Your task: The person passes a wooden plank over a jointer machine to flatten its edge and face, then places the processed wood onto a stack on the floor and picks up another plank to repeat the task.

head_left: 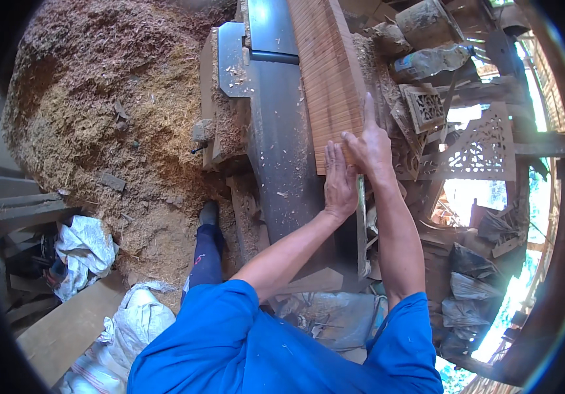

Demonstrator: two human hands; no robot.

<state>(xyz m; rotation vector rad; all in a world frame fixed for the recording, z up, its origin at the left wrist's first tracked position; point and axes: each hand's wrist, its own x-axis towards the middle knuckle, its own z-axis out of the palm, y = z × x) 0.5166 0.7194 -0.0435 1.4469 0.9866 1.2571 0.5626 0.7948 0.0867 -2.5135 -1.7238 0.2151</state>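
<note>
A reddish-brown wooden board with fine crosswise lines lies lengthwise on the metal bed of a jointer planer. My left hand presses on the board's near end, its fingers stretched flat over the face. At the board's right edge, my right hand grips the near corner. Its index finger points forward along that edge and its thumb rests on top; the other fingers are hidden. To the board's left, a dark slot crosses the bed. Wood chips are scattered over the metal.
A big heap of shavings covers the ground at left. My foot stands beside the machine. White sacks and planks lie lower left. Carved fretwork panels, a plastic bottle and wood offcuts crowd the right side.
</note>
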